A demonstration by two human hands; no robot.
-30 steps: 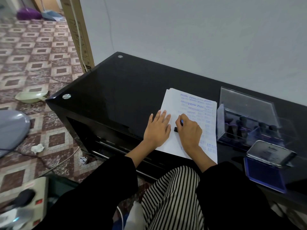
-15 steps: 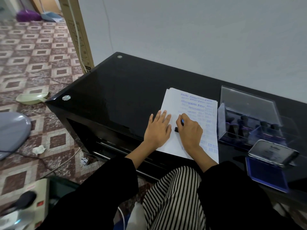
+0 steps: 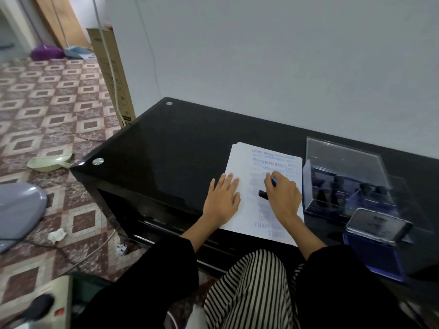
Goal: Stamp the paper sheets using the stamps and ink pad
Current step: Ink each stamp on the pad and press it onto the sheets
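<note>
A stack of white paper sheets [image 3: 247, 162] lies on the black glass table [image 3: 180, 148], its top sheet covered with blue stamp marks along the right side. My left hand [image 3: 222, 200] lies flat on the sheet's left edge, fingers straight. My right hand [image 3: 282, 195] grips a black stamp [image 3: 263, 194] with a blue top, its base down on the middle of the sheet. The open blue ink pad [image 3: 377, 257] with its raised metal lid sits at the table's front right.
A clear plastic box [image 3: 344, 162] holding several dark stamps stands right of the paper. A tall cardboard box [image 3: 111, 77] leans at the table's far left corner. A fan base, a power strip and a dustpan lie on the tiled floor to the left.
My right hand with the stamp has shifted slightly to the right on the sheet. My left hand stays flat on the paper.
</note>
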